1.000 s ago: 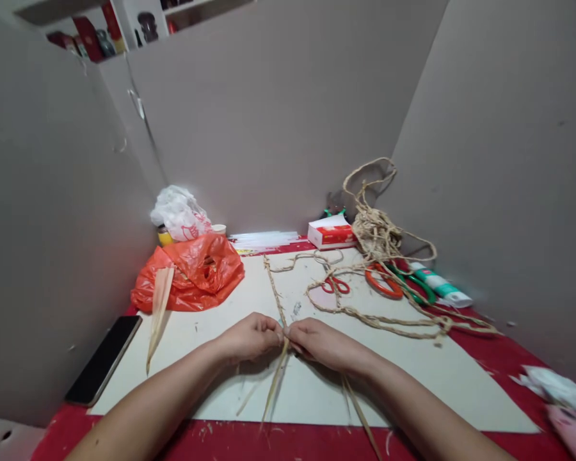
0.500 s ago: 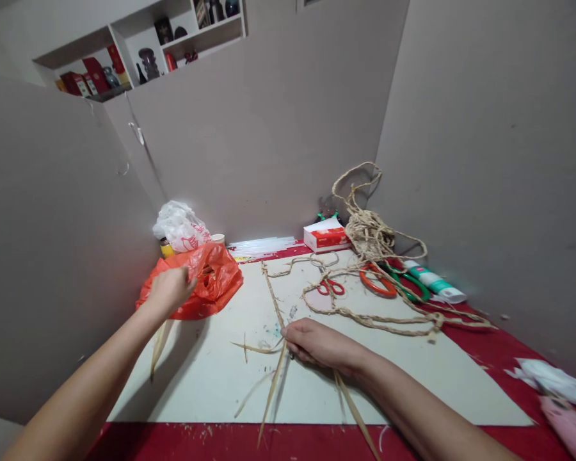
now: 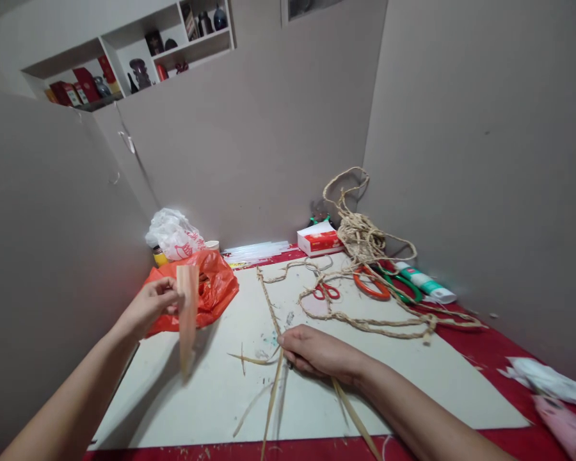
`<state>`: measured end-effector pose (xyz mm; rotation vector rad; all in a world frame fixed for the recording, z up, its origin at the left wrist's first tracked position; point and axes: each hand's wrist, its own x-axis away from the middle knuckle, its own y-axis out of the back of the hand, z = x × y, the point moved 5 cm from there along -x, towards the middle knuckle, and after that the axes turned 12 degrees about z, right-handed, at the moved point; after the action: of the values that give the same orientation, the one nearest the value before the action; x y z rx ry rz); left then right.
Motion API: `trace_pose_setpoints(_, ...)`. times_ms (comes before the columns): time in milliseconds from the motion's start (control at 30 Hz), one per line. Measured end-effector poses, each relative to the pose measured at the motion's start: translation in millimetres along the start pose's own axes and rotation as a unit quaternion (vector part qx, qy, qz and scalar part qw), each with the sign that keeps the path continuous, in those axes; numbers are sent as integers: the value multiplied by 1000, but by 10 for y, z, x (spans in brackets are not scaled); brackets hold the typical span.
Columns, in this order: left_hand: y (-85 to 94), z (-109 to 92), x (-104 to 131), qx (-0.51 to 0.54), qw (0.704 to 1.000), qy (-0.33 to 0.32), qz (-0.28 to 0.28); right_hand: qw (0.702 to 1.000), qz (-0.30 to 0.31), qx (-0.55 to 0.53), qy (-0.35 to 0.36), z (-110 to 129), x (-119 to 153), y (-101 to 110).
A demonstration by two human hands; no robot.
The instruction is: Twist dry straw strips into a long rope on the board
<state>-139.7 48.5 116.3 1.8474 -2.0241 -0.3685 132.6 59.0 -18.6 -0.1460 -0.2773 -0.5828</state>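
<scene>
My left hand (image 3: 152, 306) is raised in front of an orange plastic bag (image 3: 221, 282), pinching a flat, pale tan strip of dried husk or leaf (image 3: 187, 314) that hangs down, its lower end blurred. On the white board (image 3: 393, 390), my right hand (image 3: 317, 349) grips the near end of a thin braided straw cord (image 3: 269, 301). Loose straw strands (image 3: 272, 403) fan out toward me from under its fingers, and one thicker strand (image 3: 354, 416) shows beneath the wrist. The cord runs away from me, bends right and appears to join a long rope (image 3: 365, 324).
Red-handled scissors (image 3: 326, 291) lie within the rope's loops. At the back right are a rope pile (image 3: 360, 237), a tissue box (image 3: 319, 239), orange and green handles (image 3: 372, 288) and a green-white tube (image 3: 425, 282). A white plastic bag (image 3: 175, 234) stands back left.
My left hand has turned and moved slightly left and down; the strip now hangs broad side toward me. My right hand keeps its grip on the cord. The whole view has shifted slightly.
</scene>
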Motion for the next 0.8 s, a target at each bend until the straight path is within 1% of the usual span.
trace_pose_setpoints(67, -325, 2, 38, 121, 988, 25, 93, 1000, 4, -10, 6, 18, 9, -2)
trace_pose_setpoints(133, -658, 81, 64, 184, 969, 61, 154, 1000, 8, -16, 14, 35, 15, 2)
trace_pose_setpoints(233, -1110, 254, 56, 222, 942, 119, 220, 1000, 12, -15, 17, 50, 18, 15)
trace_pose_setpoints(267, -1233, 293, 40, 228, 935, 128, 238, 1000, 13, -14, 15, 53, 19, 20)
trace_pose_setpoints(333, -1430, 323, -6, 230, 926, 126, 272, 1000, 12, -11, 14, 60, 22, 26)
trace_pose_setpoints(400, -1558, 308, -57, 226, 921, 108, 298, 1000, 10, -10, 17, 72, 28, 29)
trace_pose_setpoints(467, -1627, 292, -102, 231, 918, 91, 310, 1000, 7, -12, 24, 83, 35, 30)
trace_pose_setpoints(533, -1657, 301, -134, 244, 915, 86, 310, 999, 6, -18, 31, 87, 40, 32)
trace_pose_setpoints(667, -1710, 368, -153, 256, 906, 99, 322, 999, 0, -28, 40, 70, 31, 50)
trace_pose_setpoints(800, -1765, 427, -181, 254, 909, 102, 315, 998, 0, -43, 41, 39, 12, 60)
